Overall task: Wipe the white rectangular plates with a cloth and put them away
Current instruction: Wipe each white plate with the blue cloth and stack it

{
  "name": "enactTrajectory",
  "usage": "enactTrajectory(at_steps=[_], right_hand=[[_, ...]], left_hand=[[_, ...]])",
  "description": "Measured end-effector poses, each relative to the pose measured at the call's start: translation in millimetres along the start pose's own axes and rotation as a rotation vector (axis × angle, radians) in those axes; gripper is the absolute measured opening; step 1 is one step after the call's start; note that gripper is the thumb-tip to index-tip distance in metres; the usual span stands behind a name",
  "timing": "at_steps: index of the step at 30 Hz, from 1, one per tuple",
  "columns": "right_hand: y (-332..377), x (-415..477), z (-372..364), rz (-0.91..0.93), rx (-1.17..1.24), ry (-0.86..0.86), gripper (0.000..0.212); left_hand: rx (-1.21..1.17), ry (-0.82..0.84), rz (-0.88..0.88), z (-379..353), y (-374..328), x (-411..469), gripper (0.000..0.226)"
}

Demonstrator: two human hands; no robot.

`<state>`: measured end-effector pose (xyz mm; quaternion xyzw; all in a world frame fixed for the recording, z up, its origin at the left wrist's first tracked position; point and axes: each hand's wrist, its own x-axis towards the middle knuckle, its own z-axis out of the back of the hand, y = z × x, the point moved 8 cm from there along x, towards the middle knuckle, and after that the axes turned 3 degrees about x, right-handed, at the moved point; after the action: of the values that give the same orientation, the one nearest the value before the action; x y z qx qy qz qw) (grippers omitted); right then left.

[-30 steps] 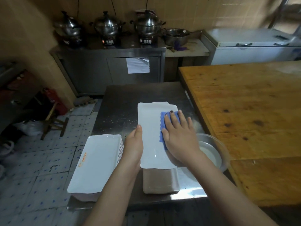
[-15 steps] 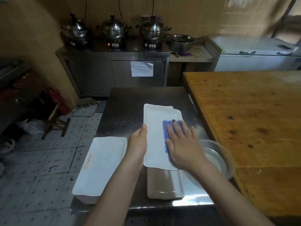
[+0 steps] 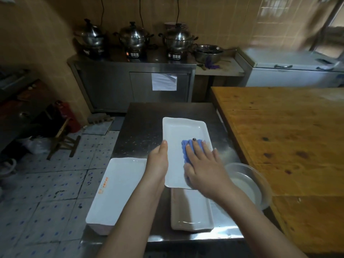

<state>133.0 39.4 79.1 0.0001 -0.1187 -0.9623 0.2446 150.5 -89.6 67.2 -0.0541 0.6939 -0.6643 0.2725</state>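
Observation:
A white rectangular plate lies lengthwise on the steel table, its near end over another white plate. My right hand lies flat on a blue cloth and presses it onto the plate's right half. My left hand steadies the plate's left rim, thumb along the edge; the fingers are hidden under the rim. A stack of white rectangular plates sits at the table's front left corner.
A steel bowl with pale liquid stands right of my right wrist. A big wooden table adjoins on the right. Behind stand a steel cabinet with three pots and a white chest freezer. Tiled floor drops off at left.
My right hand has drawn the cloth a little toward me along the plate's right side. The left hand has stayed on the rim. My head has tipped up slightly.

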Motion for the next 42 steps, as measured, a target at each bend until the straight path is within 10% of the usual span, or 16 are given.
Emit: enactTrajectory(at_steps=[13,19,26,38,42], right_hand=[[8,0,-18,-0.007,-0.060,0.020,0.057],[17,-2,0,-0.018,0.547,-0.117,0.044],[-19,-10,3,-0.354,0.607,-0.207,0.058],[-51,-26,-37,-0.432,1.099,0.092,0.002],[-60,-28,-45,-0.428,1.382,0.120,0.021]], left_hand=[[0.082,0.022,0.020,-2,20,-1,0.035],[0.108,0.011,-0.003,-6,18,4,0.036],[0.065,0.054,-0.021,-10,24,-4,0.036],[0.116,0.081,0.118,-11,73,-10,0.037],[0.142,0.103,0.175,-12,103,-3,0.038]])
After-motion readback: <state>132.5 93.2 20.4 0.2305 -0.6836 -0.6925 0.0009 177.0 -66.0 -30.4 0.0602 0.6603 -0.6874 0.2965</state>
